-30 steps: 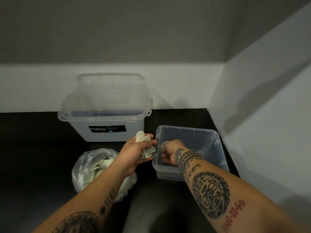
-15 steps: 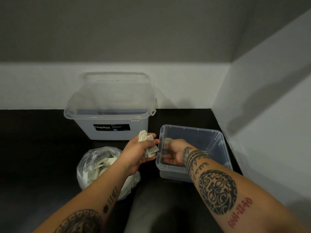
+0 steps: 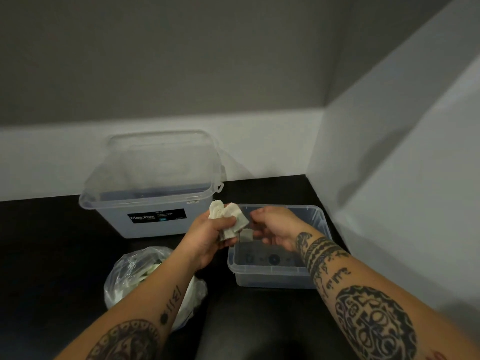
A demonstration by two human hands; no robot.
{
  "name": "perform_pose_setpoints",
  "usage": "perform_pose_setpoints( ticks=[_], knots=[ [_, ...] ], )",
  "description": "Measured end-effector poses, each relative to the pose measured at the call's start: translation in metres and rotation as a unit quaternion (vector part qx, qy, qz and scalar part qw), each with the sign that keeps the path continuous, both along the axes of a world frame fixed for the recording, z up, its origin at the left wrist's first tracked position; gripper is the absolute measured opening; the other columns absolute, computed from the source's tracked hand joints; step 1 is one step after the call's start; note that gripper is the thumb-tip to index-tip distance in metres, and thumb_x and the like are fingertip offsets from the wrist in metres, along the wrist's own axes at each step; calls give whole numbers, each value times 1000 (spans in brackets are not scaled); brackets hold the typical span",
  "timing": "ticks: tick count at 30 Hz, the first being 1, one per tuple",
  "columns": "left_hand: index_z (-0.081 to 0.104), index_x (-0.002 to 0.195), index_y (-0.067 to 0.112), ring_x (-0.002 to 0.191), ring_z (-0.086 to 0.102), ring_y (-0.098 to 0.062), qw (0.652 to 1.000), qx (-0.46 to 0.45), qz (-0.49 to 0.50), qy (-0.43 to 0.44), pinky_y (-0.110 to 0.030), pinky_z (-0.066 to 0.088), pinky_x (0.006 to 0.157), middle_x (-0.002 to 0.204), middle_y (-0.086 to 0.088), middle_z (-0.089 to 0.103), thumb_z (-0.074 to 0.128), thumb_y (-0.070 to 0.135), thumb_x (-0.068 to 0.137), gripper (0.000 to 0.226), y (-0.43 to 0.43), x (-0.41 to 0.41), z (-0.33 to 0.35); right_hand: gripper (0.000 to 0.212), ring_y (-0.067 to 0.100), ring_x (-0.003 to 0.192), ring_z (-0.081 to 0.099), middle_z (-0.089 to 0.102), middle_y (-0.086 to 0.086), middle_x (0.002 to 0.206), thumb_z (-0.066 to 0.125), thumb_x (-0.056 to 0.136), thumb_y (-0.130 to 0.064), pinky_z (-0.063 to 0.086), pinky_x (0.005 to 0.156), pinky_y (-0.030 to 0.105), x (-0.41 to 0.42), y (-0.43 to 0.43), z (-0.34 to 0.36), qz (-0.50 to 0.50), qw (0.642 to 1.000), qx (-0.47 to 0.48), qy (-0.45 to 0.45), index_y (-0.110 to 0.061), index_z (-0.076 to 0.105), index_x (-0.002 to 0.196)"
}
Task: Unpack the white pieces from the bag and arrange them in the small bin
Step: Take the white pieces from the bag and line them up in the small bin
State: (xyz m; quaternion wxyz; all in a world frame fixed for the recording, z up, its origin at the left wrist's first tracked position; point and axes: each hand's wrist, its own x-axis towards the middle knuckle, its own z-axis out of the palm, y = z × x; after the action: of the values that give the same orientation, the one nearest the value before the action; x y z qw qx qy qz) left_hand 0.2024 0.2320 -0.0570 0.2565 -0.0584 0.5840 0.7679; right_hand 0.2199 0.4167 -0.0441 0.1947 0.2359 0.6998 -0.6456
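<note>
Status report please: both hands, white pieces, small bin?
Left hand holds white pieces. Right hand at them, over small bin, grip unclear. Bin unobstructed.

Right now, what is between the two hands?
White pieces, seen in the head view. The left hand grips a bunch of them, and they almost reach the right hand, above the small bin. Whether the right hand touches one is unclear.

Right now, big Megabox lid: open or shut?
Open. The lid stands tipped up at the back of the large box, leaving its mouth uncovered.
</note>
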Motion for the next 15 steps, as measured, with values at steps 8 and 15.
perform_pose_setpoints(
  ticks=[8, 15],
  knots=[
    [71, 109, 17, 78, 71, -17, 993, -78, -34, 81, -33, 53, 62, 93, -5, 77, 78, 9, 87, 24, 14, -4, -1, 19, 12, 88, 71, 76, 3, 108, 69, 96, -24, 51, 59, 16, 22, -1, 4, 23, 988, 13, 149, -20, 71, 114],
    [67, 109, 20, 93, 70, -23, 981, -145, 68, 108, -37, 60, 69, 102, -8, 72, 77, 19, 91, 21, 13, -9, -4, 7, 11, 95, 66, 71, -3, 105, 70, 94, -21, 53, 78, 26, 20, 14, -11, -24, 989, 72, 128, -26, 69, 98]
  ],
)
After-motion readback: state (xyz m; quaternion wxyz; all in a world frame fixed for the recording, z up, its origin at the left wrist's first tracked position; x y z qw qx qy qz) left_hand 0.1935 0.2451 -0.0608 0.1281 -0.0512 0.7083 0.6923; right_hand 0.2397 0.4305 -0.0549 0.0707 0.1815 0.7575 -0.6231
